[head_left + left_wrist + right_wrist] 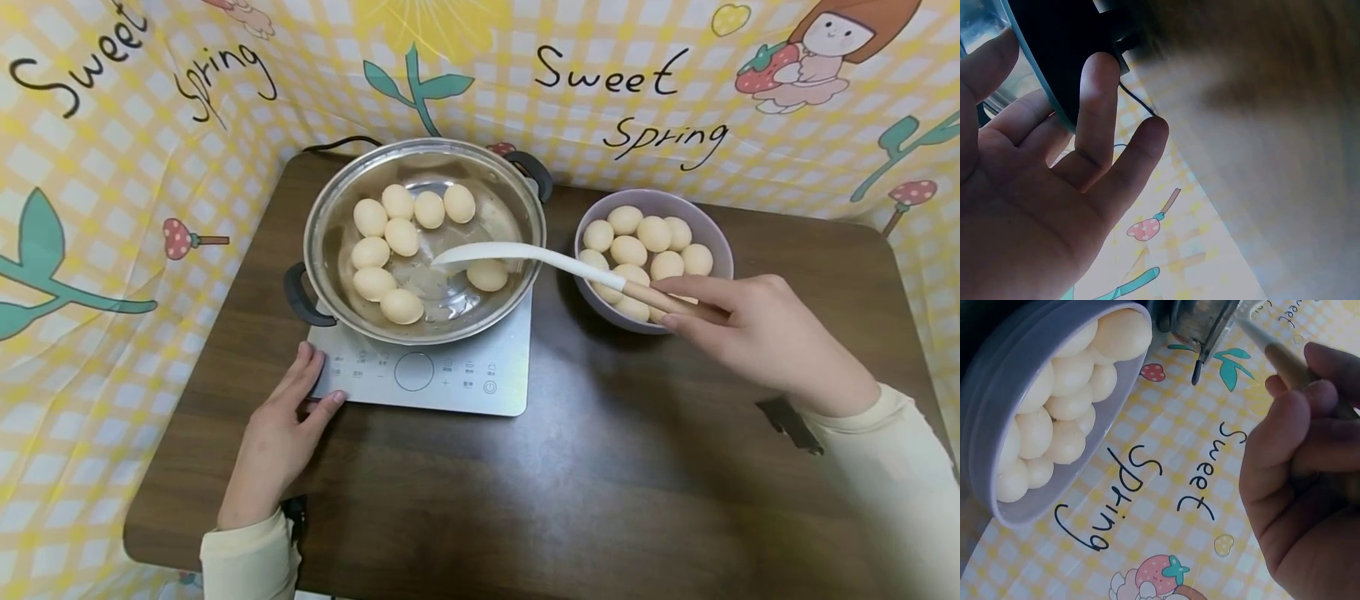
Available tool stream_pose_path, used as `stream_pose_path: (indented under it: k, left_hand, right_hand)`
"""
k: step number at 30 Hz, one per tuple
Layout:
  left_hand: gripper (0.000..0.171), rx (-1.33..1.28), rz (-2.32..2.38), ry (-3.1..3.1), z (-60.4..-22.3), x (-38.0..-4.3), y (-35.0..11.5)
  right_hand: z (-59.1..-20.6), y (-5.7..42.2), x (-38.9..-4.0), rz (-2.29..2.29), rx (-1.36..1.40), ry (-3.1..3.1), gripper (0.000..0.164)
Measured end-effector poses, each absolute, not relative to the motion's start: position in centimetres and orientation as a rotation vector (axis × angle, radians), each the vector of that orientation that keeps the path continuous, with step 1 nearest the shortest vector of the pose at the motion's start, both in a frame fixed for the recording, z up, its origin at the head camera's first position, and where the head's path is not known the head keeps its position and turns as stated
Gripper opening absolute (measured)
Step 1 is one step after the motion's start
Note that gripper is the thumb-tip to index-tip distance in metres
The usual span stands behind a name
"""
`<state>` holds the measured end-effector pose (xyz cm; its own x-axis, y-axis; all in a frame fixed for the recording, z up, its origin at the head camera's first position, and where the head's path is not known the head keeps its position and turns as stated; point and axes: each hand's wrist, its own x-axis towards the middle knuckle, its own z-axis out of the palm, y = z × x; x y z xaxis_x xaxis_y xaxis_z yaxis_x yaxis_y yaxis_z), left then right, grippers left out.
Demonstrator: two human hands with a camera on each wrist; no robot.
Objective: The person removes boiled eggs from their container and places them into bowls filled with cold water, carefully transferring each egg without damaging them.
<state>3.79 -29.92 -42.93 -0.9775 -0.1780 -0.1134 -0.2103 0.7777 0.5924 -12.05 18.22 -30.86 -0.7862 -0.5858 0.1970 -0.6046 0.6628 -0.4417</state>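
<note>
My right hand point(757, 333) grips the wooden handle of a white cooking spoon point(570, 263), also held in the right wrist view. The spoon reaches leftward over the rim of a steel pot point(426, 333), its head inside. Several pale eggs point(401, 237) sit in the pot's shallow water, mostly on the left; one egg point(487, 275) lies just below the spoon's shaft. My left hand point(281, 429) rests at the near left corner of a silver induction cooker point(414, 400) under the pot. Its fingers are spread and touch the cooker's edge in the left wrist view.
A lilac bowl point(723, 242) heaped with eggs stands right of the pot, partly beneath the spoon handle. Black side handles point(302, 298) stick out from the pot. A brown table point(600, 500) carries everything, and a yellow checked cloth point(480, 100) hangs behind it.
</note>
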Motion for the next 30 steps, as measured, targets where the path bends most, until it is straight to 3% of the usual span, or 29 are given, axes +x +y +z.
stream_pose_path:
  k: [20, 30]
  left_hand:
    - [0.067, -0.309, 0.962, 2.915, -42.9, 3.9, -29.8]
    - [0.066, -0.306, 0.951, 2.928, -43.0, 3.8, -30.0]
  right_hand:
    - [-30.9, 18.4, -12.4, 1.184, 1.200, -2.902, 0.036]
    - [-31.0, 16.5, -13.0, 1.621, 1.058, -3.162, 0.019]
